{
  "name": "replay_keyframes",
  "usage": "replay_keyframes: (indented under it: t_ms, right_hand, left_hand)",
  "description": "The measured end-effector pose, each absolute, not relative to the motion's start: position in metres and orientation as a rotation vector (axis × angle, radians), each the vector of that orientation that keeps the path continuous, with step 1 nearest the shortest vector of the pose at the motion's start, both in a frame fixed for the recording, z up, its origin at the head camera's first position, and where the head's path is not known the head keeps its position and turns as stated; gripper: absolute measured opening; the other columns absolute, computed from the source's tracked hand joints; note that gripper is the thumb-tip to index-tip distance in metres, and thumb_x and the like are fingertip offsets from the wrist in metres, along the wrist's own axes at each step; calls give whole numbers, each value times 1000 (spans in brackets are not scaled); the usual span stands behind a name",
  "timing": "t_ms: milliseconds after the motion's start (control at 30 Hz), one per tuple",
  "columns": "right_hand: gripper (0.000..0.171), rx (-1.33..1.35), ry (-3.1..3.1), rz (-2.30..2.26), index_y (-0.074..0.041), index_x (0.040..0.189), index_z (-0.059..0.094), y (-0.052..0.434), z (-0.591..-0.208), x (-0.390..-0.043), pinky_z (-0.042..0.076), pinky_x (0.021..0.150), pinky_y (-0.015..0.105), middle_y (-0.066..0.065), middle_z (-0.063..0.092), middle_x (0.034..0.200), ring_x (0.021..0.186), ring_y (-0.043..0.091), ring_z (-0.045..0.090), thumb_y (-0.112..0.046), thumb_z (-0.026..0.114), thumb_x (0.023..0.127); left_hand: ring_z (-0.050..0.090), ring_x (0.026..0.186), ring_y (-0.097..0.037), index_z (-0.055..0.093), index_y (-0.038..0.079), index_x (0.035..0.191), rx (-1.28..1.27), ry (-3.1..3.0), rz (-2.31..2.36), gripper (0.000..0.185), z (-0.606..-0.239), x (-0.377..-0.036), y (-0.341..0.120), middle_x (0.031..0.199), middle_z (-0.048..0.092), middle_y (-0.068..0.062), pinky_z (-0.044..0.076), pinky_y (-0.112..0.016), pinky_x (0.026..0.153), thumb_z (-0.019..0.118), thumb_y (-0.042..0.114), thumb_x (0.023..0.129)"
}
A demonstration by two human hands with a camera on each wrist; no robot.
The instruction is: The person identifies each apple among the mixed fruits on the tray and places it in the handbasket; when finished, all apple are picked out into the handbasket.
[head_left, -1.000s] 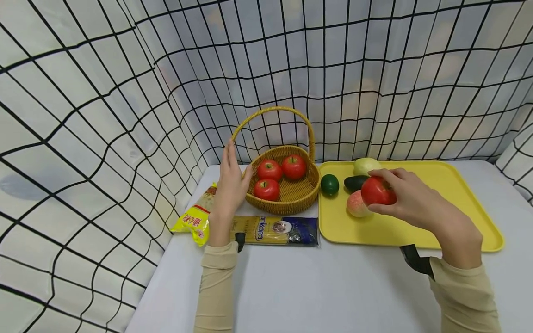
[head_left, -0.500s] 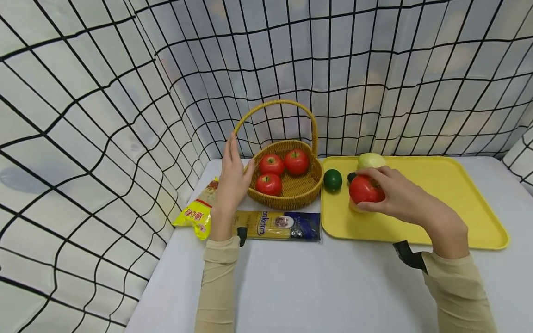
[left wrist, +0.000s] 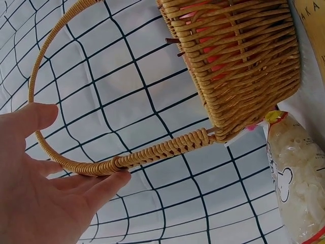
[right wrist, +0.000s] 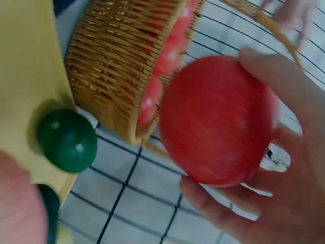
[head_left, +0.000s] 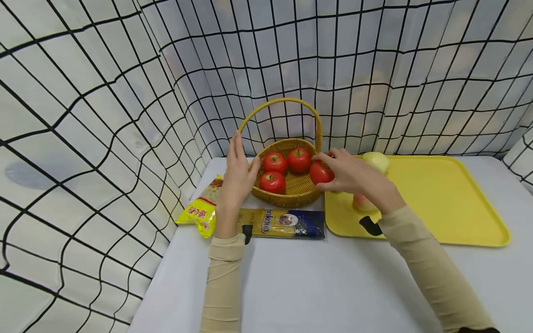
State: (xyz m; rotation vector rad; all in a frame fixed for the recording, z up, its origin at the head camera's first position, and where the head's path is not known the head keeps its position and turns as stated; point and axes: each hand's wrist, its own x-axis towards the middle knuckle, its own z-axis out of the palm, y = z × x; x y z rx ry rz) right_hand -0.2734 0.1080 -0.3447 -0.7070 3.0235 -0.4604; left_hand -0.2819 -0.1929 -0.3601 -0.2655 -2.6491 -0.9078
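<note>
My right hand (head_left: 358, 175) grips a red apple (head_left: 321, 173) at the right rim of the wicker basket (head_left: 287, 200). In the right wrist view, the held apple (right wrist: 216, 119) sits between thumb and fingers, overlapping the basket's mouth. Inside the basket lie three more red apples, among them a front one (head_left: 272, 182). My left hand (head_left: 235, 182) is at the left side of the basket's arched handle (head_left: 283, 100). In the left wrist view, its nearly straight fingers (left wrist: 104, 190) lie along the handle (left wrist: 152, 152), with the thumb on the other side.
Right of the basket, a yellow tray (head_left: 441, 203) bears a peach (head_left: 363, 202), a pale green fruit (head_left: 376, 161), a round green fruit (right wrist: 67, 140) and a dark green item (right wrist: 49, 211). A spaghetti packet (head_left: 287, 224) and a yellow food bag (head_left: 199, 212) lie in front. Black netting (head_left: 258, 55) surrounds the table.
My right hand has carried the apple leftward from above the tray to the basket's right rim. The left hand has stayed at the handle, and the head view has shifted slightly.
</note>
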Motion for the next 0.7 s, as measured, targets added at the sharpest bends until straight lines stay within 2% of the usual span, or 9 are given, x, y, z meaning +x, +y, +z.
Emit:
replay_keyframes:
  t_ms: [133, 233, 367, 500, 567, 700]
  right_hand:
    - [74, -684, 3017, -357, -25, 154, 42, 76, -339, -322, 51, 100, 65, 21, 44, 149, 135, 40, 44, -50, 72, 91]
    - [76, -717, 3001, -257, -21, 155, 38, 55, -334, -355, 48, 105, 66, 24, 40, 154, 139, 43, 42, -50, 71, 93]
    - [75, -762, 2980, -222, -17, 155, 39, 32, -331, -392, 49, 107, 61, 24, 42, 153, 137, 43, 45, -49, 69, 94]
    - [73, -774, 2959, -272, -16, 153, 39, 14, -336, -416, 50, 105, 55, 22, 49, 143, 129, 40, 50, -47, 70, 94]
    - [72, -767, 2946, -261, -14, 152, 38, 8, -341, -422, 49, 106, 56, 23, 47, 143, 130, 41, 49, -44, 70, 96]
    - [68, -706, 2928, -235, -13, 150, 36, 1, -343, -425, 47, 110, 58, 26, 39, 152, 137, 43, 45, -41, 69, 97]
  left_hand:
    - [12, 161, -35, -10, 22, 166, -274, -2654, -933, 82, -359, -282, -195, 174, 2, -14, 32, -56, 125, 47, 37, 109]
    - [15, 161, -35, -8, 21, 166, -267, -2645, -924, 82, -359, -282, -198, 174, 4, -15, 34, -55, 124, 48, 35, 108]
    - [16, 160, -37, -6, 19, 167, -273, -2645, -906, 81, -358, -280, -200, 173, 5, -17, 35, -56, 123, 47, 36, 109]
    - [16, 160, -38, -7, 19, 167, -272, -2656, -917, 81, -358, -277, -200, 173, 5, -18, 35, -58, 122, 47, 35, 109]
    - [16, 160, -38, -7, 20, 167, -263, -2665, -925, 81, -358, -276, -199, 174, 4, -18, 36, -59, 122, 48, 35, 109]
    - [17, 160, -38, -5, 21, 167, -257, -2653, -924, 81, -356, -275, -199, 174, 4, -17, 37, -60, 120, 49, 34, 108]
